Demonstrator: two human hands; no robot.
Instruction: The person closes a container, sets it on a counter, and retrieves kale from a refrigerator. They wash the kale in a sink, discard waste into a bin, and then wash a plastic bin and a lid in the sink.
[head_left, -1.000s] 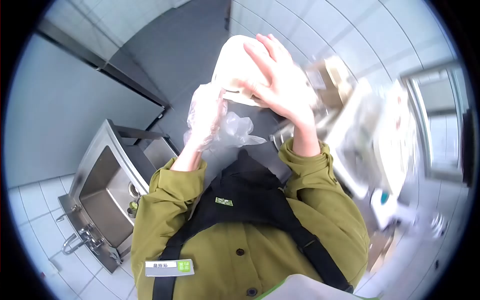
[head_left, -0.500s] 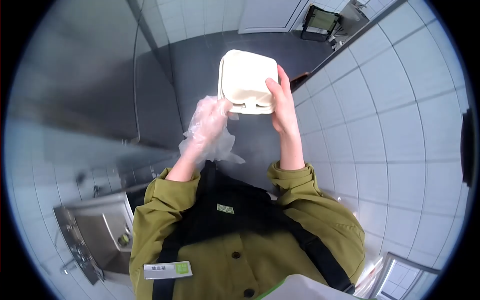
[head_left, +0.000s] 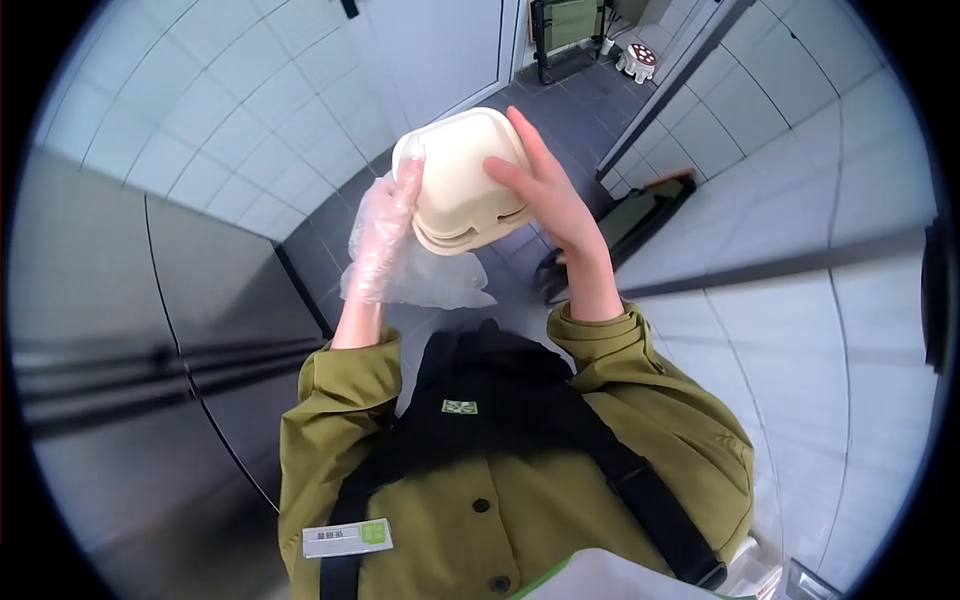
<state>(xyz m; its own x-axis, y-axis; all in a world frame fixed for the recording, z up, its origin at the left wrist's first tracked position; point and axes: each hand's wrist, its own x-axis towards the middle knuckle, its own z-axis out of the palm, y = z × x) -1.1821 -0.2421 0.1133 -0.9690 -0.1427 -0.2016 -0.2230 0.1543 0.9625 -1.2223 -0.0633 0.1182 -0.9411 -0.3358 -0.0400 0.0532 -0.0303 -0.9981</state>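
A cream-coloured takeaway box [head_left: 462,165] with a closed lid is held up between both hands, tilted a little. My left hand [head_left: 382,225], in a loose clear plastic glove, grips its left side with the thumb on the lid. My bare right hand [head_left: 550,195] grips the right side, thumb on the lid and a finger along the far edge. The fingers beneath the box are hidden. At the front edge a lid tab and slot show.
Stainless steel cabinet doors [head_left: 110,290] stand at the left. White tiled walls rise on both sides, with a door [head_left: 440,50] ahead. A folding chair [head_left: 570,35] and a small stool [head_left: 637,62] are at the far end. A dark flat object [head_left: 640,225] leans by the right wall.
The view has turned and moved along the passage; the sink at lower left is out of sight. The box is tilted differently, and my left hand has shifted up its side.
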